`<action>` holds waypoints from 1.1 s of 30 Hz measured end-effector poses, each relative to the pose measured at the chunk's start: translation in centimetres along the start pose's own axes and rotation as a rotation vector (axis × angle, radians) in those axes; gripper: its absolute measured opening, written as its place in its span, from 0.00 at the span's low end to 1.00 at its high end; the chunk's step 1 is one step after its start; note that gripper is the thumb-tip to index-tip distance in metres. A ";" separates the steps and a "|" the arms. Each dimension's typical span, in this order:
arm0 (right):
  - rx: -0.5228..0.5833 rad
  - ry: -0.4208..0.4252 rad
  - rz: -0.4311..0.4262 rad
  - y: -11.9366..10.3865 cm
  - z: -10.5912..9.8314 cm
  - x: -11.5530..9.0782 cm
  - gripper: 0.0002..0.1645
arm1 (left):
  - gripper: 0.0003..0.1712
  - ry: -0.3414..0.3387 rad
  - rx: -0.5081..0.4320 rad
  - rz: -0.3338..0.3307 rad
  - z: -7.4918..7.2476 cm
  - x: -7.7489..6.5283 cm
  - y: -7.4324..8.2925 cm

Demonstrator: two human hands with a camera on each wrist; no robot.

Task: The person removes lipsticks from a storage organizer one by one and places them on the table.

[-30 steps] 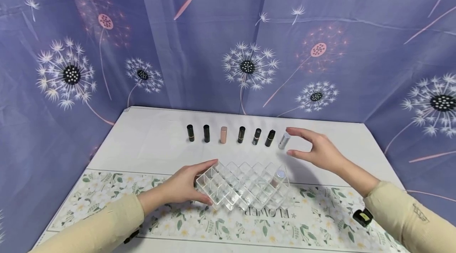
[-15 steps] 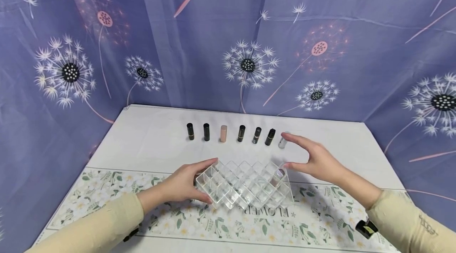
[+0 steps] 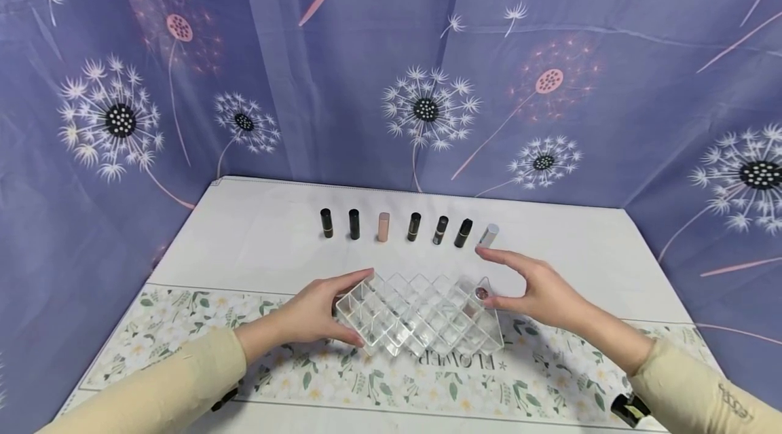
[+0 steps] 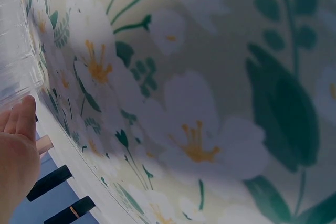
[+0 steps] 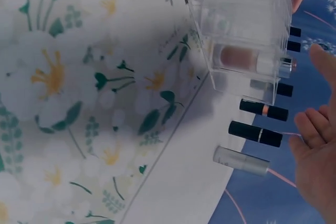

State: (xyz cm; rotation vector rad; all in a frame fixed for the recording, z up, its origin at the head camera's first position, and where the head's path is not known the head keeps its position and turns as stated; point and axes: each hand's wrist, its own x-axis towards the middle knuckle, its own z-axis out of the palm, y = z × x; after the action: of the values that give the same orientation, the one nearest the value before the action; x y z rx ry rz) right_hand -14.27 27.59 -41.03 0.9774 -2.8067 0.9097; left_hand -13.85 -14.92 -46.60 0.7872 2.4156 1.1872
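A clear acrylic lipstick organizer [image 3: 421, 315] with diamond-shaped compartments stands on the table. My left hand [image 3: 314, 312] grips its left end, thumb on the near side and fingers on the far side; only part of this hand [image 4: 18, 150] shows in the left wrist view. One lipstick [image 5: 241, 59] stands in a compartment near the organizer's right end, its tip visible at the top. Over that end hovers my right hand [image 3: 544, 291], thumb and fingers spread, the thumb near the lipstick's tip. In the right wrist view, nothing lies between thumb and fingers [image 5: 312, 127].
Behind the organizer several lipsticks stand in a row: black ones [image 3: 354, 224], a pink one [image 3: 383, 227] and a silver one [image 3: 489, 236] at the right. A floral strip [image 3: 342, 386] crosses the white table [image 3: 244, 230]. A purple curtain [image 3: 342, 81] hangs behind.
My right hand has moved from beside the silver lipstick toward the near side and slightly left, over the organizer's right end. The left hand has kept its grip.
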 end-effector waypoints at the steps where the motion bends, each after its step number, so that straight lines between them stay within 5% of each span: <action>1: 0.003 -0.001 -0.003 0.0 0.1 -0.1 0.48 | 0.71 -0.001 -0.002 -0.001 0.0 0.0 0.0; 33: 0.001 0.065 -0.123 0.4 2.3 -0.9 0.29 | 0.70 -0.002 0.013 0.000 0.0 -0.1 0.2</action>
State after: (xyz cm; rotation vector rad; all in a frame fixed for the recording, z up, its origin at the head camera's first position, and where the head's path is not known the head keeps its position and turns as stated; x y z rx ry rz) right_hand -13.42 27.10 -43.30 1.0853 -2.6597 0.9104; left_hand -13.75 -14.90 -46.41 0.7914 2.4238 1.1718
